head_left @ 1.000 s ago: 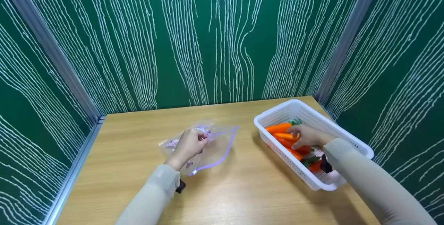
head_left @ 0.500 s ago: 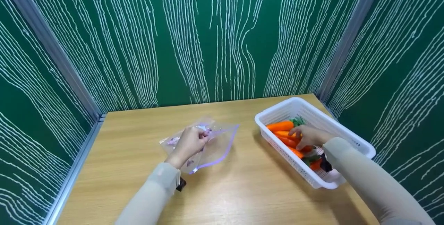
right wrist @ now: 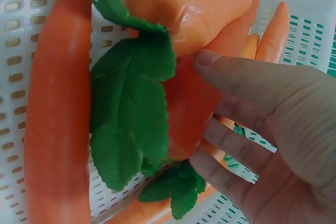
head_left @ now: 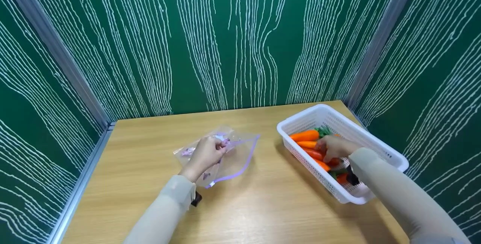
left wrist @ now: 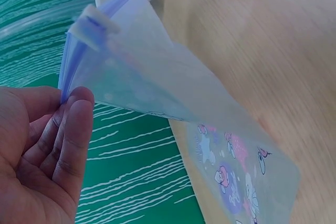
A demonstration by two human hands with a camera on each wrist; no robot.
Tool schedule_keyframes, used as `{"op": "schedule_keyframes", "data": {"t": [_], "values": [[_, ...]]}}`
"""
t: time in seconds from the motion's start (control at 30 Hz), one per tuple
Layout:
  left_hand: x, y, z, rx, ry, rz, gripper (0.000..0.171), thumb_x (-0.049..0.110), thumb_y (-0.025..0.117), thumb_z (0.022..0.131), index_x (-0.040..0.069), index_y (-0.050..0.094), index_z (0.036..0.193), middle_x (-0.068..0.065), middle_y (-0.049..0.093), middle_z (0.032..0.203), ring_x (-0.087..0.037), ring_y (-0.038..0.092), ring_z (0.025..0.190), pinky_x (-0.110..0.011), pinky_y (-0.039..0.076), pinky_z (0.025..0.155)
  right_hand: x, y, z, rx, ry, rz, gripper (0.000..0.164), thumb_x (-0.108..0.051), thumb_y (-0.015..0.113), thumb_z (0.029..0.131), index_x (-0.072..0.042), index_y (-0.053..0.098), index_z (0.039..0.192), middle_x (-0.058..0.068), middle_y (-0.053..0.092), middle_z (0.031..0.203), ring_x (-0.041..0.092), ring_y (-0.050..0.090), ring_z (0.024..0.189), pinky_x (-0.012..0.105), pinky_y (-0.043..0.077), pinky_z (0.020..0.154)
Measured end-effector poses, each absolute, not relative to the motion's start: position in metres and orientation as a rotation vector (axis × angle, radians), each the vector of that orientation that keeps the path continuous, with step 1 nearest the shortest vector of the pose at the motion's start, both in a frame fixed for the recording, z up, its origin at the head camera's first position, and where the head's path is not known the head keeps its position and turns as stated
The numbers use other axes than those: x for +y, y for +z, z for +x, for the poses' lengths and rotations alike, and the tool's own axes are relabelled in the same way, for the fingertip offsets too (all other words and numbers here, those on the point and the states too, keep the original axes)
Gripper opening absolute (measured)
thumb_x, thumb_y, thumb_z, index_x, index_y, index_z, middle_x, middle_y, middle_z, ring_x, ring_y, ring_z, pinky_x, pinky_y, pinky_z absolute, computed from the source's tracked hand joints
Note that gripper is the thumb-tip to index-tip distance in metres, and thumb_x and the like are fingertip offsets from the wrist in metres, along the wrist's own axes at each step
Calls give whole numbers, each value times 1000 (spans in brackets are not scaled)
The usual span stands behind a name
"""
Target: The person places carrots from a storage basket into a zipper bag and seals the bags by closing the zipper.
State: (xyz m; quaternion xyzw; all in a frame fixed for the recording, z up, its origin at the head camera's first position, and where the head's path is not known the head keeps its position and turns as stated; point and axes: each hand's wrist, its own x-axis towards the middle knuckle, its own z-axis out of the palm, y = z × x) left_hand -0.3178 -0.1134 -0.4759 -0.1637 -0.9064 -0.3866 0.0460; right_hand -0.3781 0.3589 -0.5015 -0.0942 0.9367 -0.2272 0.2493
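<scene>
My left hand (head_left: pixel 204 157) pinches the open edge of a clear zip bag (head_left: pixel 233 163) with a purple rim. In the left wrist view, thumb and fingers hold the purple zip strip near its white slider (left wrist: pixel 93 27); cartoon prints show lower on the bag. My right hand (head_left: pixel 334 148) is down inside a white plastic basket (head_left: pixel 312 172). There its thumb and fingers lie on either side of a red-orange carrot (right wrist: pixel 190 111), seen in the right wrist view. Green leaves (right wrist: pixel 128 108) cover part of that carrot.
Several more carrots lie in the basket, among them an orange one (head_left: pixel 305 135) at its far end and a long one (right wrist: pixel 58 114) along its side. Wood tabletop (head_left: pixel 240 217) lies beneath. Green, white-lined panels (head_left: pixel 240 41) stand behind and at both sides.
My right hand's fingers have drawn closer together around the carrot in the basket. The left hand and the bag stay nearly where they were.
</scene>
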Motion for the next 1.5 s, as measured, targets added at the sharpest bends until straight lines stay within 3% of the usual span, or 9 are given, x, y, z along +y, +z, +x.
{"op": "schedule_keyframes", "data": {"t": [0.37,0.5,0.7,0.93,1.27,1.5], "values": [[-112,-477,-318,-2768,-1215,-497,21,5,74,101,10,79,81,-2,69,79,-13,59,68,-23,48,58,361,-508,-376,2529,-572,-321,53,7,79,87,-6,67,138,11,66,116,27,62,97,33,60,78],[-112,-477,-319,-2764,-1224,-498,22,5,73,101,9,78,80,-1,68,78,-12,58,66,-22,47,57,362,-502,-375,2522,-603,-278,59,1,82,88,-7,64,143,13,65,121,30,61,105,36,59,85],[-111,-477,-320,-2766,-1228,-483,21,5,73,101,8,79,81,-2,68,78,-12,58,66,-23,48,57,368,-486,-380,2572,-574,-329,64,-7,88,85,-7,64,145,18,66,129,33,61,109,50,62,97],[-113,-479,-320,-2762,-1231,-500,23,6,72,101,10,78,79,1,67,73,-10,58,63,-22,47,56,371,-467,-379,2601,-575,-345,64,-3,84,88,-3,61,149,27,63,141,40,60,117,69,51,111],[-115,-478,-320,-2771,-1238,-499,25,4,70,102,11,76,79,0,65,74,-11,58,60,-21,49,54,370,-447,-375,2618,-642,-337,64,-6,84,93,-2,59,152,29,60,146,42,60,118,66,49,113],[-113,-476,-320,-2783,-1249,-483,25,4,70,102,10,74,79,-2,68,77,-12,61,61,-22,51,55,368,-436,-375,2644,-618,-385,58,-5,84,93,-4,63,147,27,64,138,34,65,107,56,62,102]]}}
